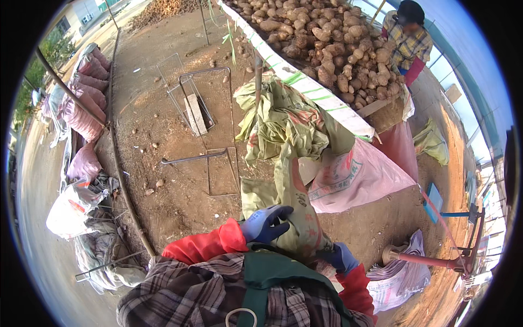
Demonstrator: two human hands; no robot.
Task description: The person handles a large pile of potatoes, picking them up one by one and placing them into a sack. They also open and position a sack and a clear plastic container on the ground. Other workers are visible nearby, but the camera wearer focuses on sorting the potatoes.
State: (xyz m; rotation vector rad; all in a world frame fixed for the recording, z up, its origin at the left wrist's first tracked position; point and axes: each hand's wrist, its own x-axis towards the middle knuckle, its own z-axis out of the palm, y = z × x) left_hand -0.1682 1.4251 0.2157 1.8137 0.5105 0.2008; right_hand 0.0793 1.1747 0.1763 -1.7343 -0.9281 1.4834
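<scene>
Close to my body is a yellow-green woven sack [300, 220] with red and black printing. My left hand [267, 224], in a blue coated glove, lies at the sack's left side with its fingers curved; whether it grips the fabric cannot be told. My right hand [340, 258], gloved the same way, is at the sack's lower right, its fingertips partly hidden by it. A heap of similar crumpled sacks [286, 118] hangs at the edge of a raised bed of brown taro-like tubers [339, 53]. A pink woven sack [355, 180] hangs below the bed's corner.
A metal frame [196, 157] and a wire frame holding a block [196, 114] stand on the dirt floor. Filled pink sacks [83, 110] line the left. At right are a platform scale [435, 204] and stacked empty sacks [402, 282]. A person [406, 41] stands beyond the tubers.
</scene>
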